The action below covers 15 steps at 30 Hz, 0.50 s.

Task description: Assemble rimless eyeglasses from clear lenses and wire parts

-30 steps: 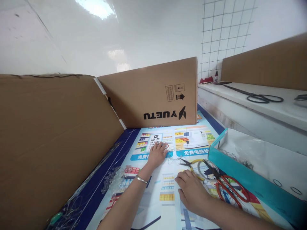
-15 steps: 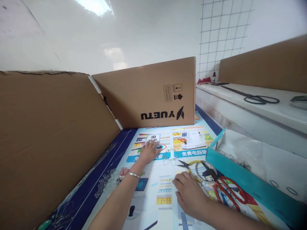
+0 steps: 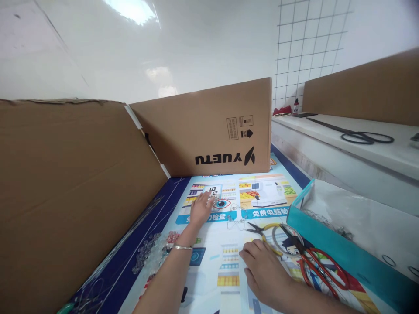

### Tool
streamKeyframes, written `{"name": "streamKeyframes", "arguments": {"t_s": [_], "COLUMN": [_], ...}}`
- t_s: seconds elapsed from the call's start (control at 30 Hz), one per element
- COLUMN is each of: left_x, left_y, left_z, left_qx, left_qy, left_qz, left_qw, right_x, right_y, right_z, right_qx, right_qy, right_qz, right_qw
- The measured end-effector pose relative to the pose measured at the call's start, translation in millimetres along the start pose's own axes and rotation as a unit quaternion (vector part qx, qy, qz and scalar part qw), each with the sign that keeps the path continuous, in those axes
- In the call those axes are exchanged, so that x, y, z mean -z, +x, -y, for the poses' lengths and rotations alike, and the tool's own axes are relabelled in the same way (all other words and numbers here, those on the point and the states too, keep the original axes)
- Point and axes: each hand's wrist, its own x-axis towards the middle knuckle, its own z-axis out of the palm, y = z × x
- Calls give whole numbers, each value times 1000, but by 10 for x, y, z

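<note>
My left hand (image 3: 201, 208) rests palm down on a printed sheet (image 3: 225, 257), fingers stretched toward the far end; nothing shows in it. Just right of it lies a small wire piece with clear beads (image 3: 237, 216). My right hand (image 3: 266, 265) lies lower on the sheet with loosely bent fingers and the thumb apart, holding nothing visible. Close beyond its fingertips are yellow-handled pliers (image 3: 275, 226). A ring-shaped coil of wire (image 3: 275, 237) and red-handled scissors (image 3: 322, 264) lie to its right, the scissors' blades over the coil.
Clear beads (image 3: 144, 253) and red beads (image 3: 173, 237) lie beside my left forearm. Cardboard panels (image 3: 75, 196) wall the left and back. At right stands a teal box (image 3: 337, 244) with wire pieces inside. A ledge (image 3: 376, 150) holds large black scissors (image 3: 360, 136).
My left hand has drawn slightly left and back, uncovering more of the printed eye and lettering. The right hand stays nearly in place. The whole view has shifted a little.
</note>
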Motion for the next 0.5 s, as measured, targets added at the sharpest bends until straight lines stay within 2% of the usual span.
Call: {"name": "streamKeyframes", "arguments": {"t_s": [0.13, 0.23, 0.33, 0.5], "left_x": [152, 186, 128, -29], "left_y": [17, 14, 22, 28], "left_z": [115, 152, 129, 46], "left_qx": [31, 42, 34, 0], "left_qy": [-34, -43, -38, -10], "left_qz": [-85, -109, -86, 5], "left_qw": [995, 992, 995, 1000], "right_x": [13, 24, 23, 14], "right_y": [13, 20, 26, 34], "right_z": [11, 24, 34, 45], "right_qx": [-3, -4, -4, -5], "right_qy": [-7, -18, -26, -36], "right_qz": [4, 9, 10, 8], "right_qw": [1000, 1000, 1000, 999]}}
